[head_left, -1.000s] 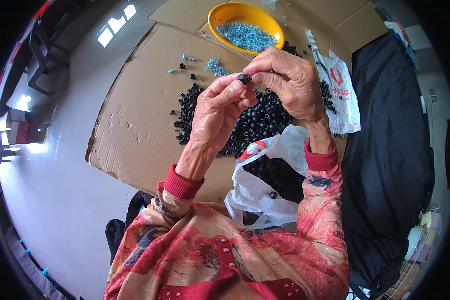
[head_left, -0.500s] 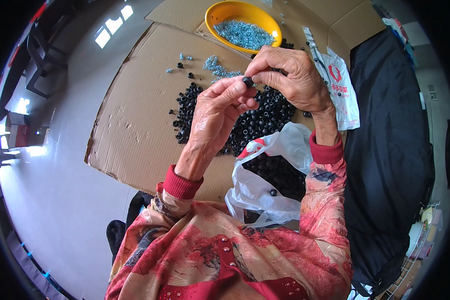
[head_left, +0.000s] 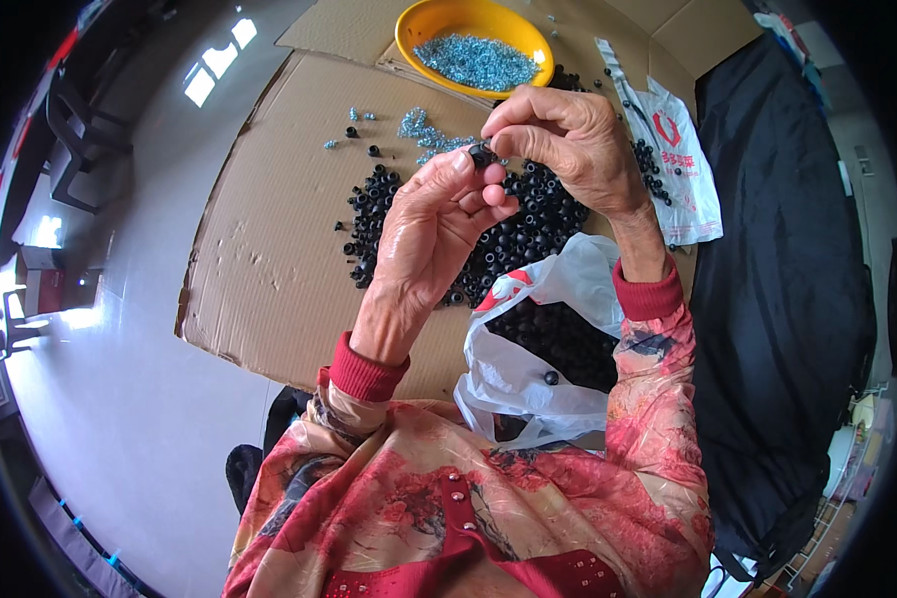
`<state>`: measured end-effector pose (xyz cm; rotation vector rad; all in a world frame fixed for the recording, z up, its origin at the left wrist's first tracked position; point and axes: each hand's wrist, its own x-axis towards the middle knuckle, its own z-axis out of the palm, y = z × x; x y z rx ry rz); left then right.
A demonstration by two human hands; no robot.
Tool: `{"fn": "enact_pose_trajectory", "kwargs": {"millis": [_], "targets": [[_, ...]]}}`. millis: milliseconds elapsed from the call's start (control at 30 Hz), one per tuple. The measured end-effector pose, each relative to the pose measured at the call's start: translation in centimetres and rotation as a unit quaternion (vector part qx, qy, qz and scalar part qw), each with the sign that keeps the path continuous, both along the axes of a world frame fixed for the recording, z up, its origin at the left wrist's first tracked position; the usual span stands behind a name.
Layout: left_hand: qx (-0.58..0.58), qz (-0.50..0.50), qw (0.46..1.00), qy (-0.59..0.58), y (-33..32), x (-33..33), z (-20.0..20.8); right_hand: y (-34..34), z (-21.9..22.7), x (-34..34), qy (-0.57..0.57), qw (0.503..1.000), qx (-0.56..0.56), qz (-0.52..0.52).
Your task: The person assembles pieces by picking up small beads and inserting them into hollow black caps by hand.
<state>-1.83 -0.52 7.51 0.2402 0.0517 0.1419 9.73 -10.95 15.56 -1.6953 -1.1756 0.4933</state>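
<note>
Between the thumb and fingers of my left hand is a small round black cap, its hollow side facing up. My right hand is pinched just above and to the right of it, the fingertips almost touching the cap; whatever sits between them is too small to make out. Below both hands spreads a pile of similar black caps on flattened cardboard. Beyond my left hand lies a loose heap of small silvery-blue metal pieces, perhaps screws or springs.
A yellow bowl of the same silvery pieces stands at the far side. Near my right forearm sits an open white plastic bag full of black caps. Another white bag lies flat at right, beside a long black cloth.
My right fingertips have lifted slightly off the cap and shifted up. The cap has tilted in my left hand. The whole view has shifted a little.
</note>
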Motion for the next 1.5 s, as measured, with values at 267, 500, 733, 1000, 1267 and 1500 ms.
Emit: {"fn": "enact_pose_trajectory", "kwargs": {"millis": [267,500,733,1000,1267,1500], "targets": [[-0.002,0.006,1.0,0.014,0.1,-0.2,0.0,-0.1,-0.1,-0.6,-0.063,0.998,0.001,-0.018],[-0.005,0.002,1.0,0.013,-0.1,0.1,-0.3,0.2,0.4,-0.3,-0.276,0.961,0.025,0.002],[-0.009,-0.004,1.0,-0.004,-0.3,0.0,-0.6,0.5,0.5,-0.4,-0.288,0.957,0.022,0.011],[-0.011,0.005,1.0,0.017,-0.4,0.0,-0.6,0.0,-0.9,-0.6,-0.214,0.976,0.027,-0.041],[-0.001,0.01,1.0,0.02,-0.6,0.3,-0.6,0.0,-1.7,-1.4,-0.367,0.925,0.083,-0.047],[-0.008,-0.002,1.0,0.021,-0.6,0.4,-1.0,-0.2,-2.7,-1.5,-0.426,0.898,0.095,-0.057]]}}
